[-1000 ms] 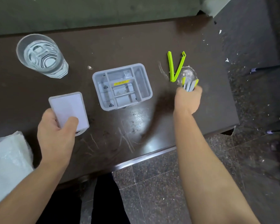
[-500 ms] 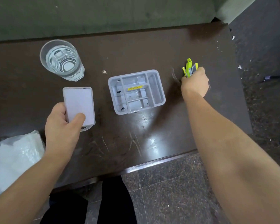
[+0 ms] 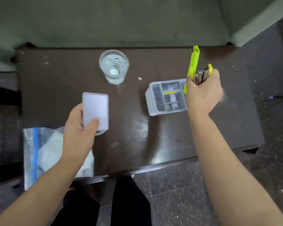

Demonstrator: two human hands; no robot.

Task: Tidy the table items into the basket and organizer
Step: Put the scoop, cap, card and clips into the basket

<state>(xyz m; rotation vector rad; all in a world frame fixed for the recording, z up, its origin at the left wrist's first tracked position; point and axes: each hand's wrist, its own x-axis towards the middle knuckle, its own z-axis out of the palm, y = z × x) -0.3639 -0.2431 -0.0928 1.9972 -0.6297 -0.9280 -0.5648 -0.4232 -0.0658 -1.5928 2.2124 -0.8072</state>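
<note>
A grey plastic organizer (image 3: 166,98) with several compartments stands on the dark table, right of centre. My right hand (image 3: 203,93) is raised over the organizer's right edge, fingers closed around lime-green clips (image 3: 193,64) and a small grey item that stick up out of the fist. My left hand (image 3: 79,128) grips the near end of a white rectangular basket (image 3: 96,110) that rests on the table left of the organizer.
A glass of water (image 3: 113,66) stands behind, between basket and organizer. A clear zip bag (image 3: 41,152) with a blue strip lies at the table's (image 3: 137,136) near left corner under my left forearm. The table's front edge runs close to my legs.
My right hand has picked up the long green clip from the table and lifted it with the other clips toward the organizer. My left hand keeps its hold on the basket.
</note>
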